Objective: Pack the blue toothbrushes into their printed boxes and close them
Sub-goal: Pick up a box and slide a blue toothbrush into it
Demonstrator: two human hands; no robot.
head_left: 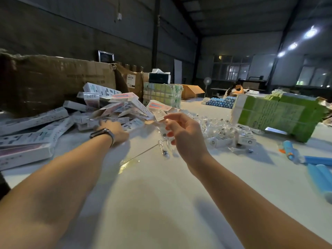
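Observation:
A heap of printed toothbrush boxes lies at the left of the white table. My left hand, a dark band on its wrist, reaches into the near edge of the heap and touches the boxes; its fingertips are blurred, so its grip is unclear. My right hand is raised at the centre with curled fingers, pinching a clear plastic packet that hangs down from it. Blue toothbrushes lie at the right edge, one with orange parts.
Large cardboard cartons stand behind the heap. A pile of clear packets and small white boxes lies right of my right hand. A green wrapped block stands at the right, another pale one at the back, beside stacked blue items.

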